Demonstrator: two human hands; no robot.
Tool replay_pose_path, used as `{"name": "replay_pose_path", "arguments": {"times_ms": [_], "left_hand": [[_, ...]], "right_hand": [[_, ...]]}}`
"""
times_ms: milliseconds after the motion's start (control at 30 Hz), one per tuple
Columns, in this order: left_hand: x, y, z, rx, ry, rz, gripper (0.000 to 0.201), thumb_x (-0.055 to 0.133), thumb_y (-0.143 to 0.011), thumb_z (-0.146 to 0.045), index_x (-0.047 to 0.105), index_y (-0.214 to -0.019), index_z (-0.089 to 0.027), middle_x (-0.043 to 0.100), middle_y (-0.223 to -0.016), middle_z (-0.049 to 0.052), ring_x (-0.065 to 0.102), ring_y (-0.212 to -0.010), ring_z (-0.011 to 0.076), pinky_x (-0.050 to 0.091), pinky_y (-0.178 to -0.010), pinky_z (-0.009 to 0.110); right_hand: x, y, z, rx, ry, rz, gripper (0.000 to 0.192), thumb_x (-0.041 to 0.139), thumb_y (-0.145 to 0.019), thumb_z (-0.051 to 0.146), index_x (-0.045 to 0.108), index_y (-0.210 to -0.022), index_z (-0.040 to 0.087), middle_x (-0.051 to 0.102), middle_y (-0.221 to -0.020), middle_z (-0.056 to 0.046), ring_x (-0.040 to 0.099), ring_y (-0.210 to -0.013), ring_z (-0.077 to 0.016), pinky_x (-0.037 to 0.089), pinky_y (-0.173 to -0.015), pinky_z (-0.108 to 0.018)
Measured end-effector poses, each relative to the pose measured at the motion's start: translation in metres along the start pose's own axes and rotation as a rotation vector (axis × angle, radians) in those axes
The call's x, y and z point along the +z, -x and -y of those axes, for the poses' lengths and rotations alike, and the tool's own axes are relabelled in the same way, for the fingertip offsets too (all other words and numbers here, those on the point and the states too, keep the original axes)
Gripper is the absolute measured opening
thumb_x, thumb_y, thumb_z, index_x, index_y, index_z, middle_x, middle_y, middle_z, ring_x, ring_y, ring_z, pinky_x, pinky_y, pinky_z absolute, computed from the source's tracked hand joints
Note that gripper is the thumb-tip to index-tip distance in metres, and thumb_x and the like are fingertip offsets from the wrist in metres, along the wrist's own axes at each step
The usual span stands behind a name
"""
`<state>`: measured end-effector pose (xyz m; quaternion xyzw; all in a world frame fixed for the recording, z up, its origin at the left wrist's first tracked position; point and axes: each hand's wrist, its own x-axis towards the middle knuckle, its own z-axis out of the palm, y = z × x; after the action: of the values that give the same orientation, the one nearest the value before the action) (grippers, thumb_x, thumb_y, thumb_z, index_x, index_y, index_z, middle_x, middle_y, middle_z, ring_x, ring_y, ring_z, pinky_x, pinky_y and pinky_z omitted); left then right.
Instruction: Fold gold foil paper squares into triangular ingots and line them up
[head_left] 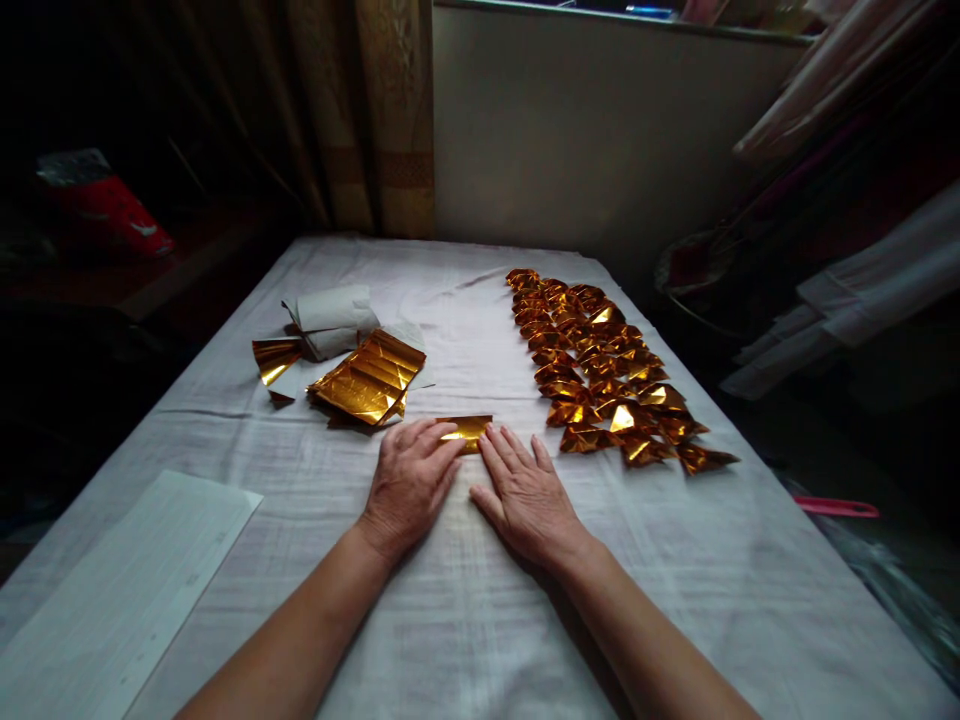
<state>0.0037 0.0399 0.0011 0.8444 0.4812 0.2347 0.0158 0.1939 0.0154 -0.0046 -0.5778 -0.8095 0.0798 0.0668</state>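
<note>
A small folded strip of gold foil paper (466, 432) lies on the white cloth in front of me. My left hand (411, 478) rests on its left end, fingers bent and close together, holding it down; part of the foil is hidden under them. At the strip's right end, my right hand (525, 488) lies flat with fingers stretched out and the thumb apart, its fingertips touching the foil. Just beyond my left hand is a stack of creased gold foil sheets (369, 376). To the right, several folded gold foil pieces (592, 372) stand in rows.
White-backed paper (334, 308) and a curled foil piece (276, 360) lie behind the stack. A pale sheet (142, 580) lies at the left front. The cloth-covered table (480, 640) ends at a wall (585, 140). A pink handle (836, 507) shows beyond its right edge.
</note>
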Motion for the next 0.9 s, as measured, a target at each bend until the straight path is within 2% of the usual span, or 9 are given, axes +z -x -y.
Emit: {"name": "replay_pose_path", "arguments": {"times_ms": [100, 233, 500, 667, 800, 900], "left_hand": [[0.003, 0.003, -0.007, 0.083, 0.049, 0.110, 0.038, 0.045, -0.098, -0.034, 0.058, -0.134, -0.027, 0.063, -0.135, 0.005, 0.044, -0.135, 0.0284, 0.022, -0.115, 0.055], [0.003, 0.008, -0.005, 0.068, 0.039, 0.211, 0.043, 0.042, -0.099, -0.039, 0.052, -0.140, -0.029, 0.057, -0.142, 0.003, 0.037, -0.142, 0.0288, 0.012, -0.119, 0.059], [-0.007, 0.028, 0.020, 0.068, -0.052, 0.207, 0.043, 0.042, -0.100, -0.037, 0.050, -0.141, -0.030, 0.055, -0.144, 0.002, 0.037, -0.142, 0.0294, 0.008, -0.119, 0.061], [-0.011, 0.035, 0.029, 0.081, -0.090, 0.189, 0.044, 0.045, -0.098, -0.037, 0.049, -0.142, -0.033, 0.057, -0.142, 0.002, 0.041, -0.140, 0.0288, 0.011, -0.119, 0.060], [-0.015, 0.031, 0.026, 0.070, -0.086, 0.167, 0.041, 0.046, -0.098, -0.037, 0.054, -0.138, -0.032, 0.060, -0.139, 0.004, 0.045, -0.137, 0.0296, 0.015, -0.117, 0.061], [-0.018, 0.024, 0.022, 0.068, -0.071, 0.147, 0.036, 0.048, -0.097, -0.036, 0.060, -0.131, -0.029, 0.064, -0.134, 0.005, 0.049, -0.133, 0.0307, 0.017, -0.116, 0.063]], "right_hand": [[0.001, 0.000, -0.001, -0.009, -0.013, -0.009, 0.061, 0.043, -0.098, 0.049, 0.038, -0.150, 0.017, 0.031, -0.157, -0.011, 0.028, -0.147, -0.0269, 0.018, -0.119, -0.056], [0.001, 0.001, -0.003, -0.016, -0.030, -0.020, 0.062, 0.043, -0.098, 0.052, 0.038, -0.150, 0.018, 0.030, -0.158, -0.010, 0.026, -0.148, -0.0261, 0.016, -0.119, -0.055], [-0.002, 0.000, -0.002, 0.002, -0.029, 0.007, 0.063, 0.044, -0.097, 0.051, 0.039, -0.150, 0.017, 0.030, -0.158, -0.011, 0.026, -0.148, -0.0267, 0.016, -0.119, -0.055], [-0.002, 0.002, 0.000, 0.003, -0.025, -0.009, 0.062, 0.046, -0.097, 0.049, 0.040, -0.149, 0.016, 0.031, -0.157, -0.012, 0.027, -0.147, -0.0273, 0.017, -0.119, -0.054], [-0.001, 0.002, -0.005, -0.024, -0.058, -0.089, 0.054, 0.048, -0.096, 0.043, 0.047, -0.144, 0.017, 0.040, -0.154, -0.012, 0.034, -0.143, -0.0284, 0.022, -0.117, -0.054], [-0.002, -0.001, -0.013, -0.006, -0.143, -0.200, 0.046, 0.049, -0.094, 0.032, 0.054, -0.137, 0.016, 0.052, -0.145, -0.013, 0.046, -0.135, -0.0267, 0.033, -0.113, -0.048]]}}
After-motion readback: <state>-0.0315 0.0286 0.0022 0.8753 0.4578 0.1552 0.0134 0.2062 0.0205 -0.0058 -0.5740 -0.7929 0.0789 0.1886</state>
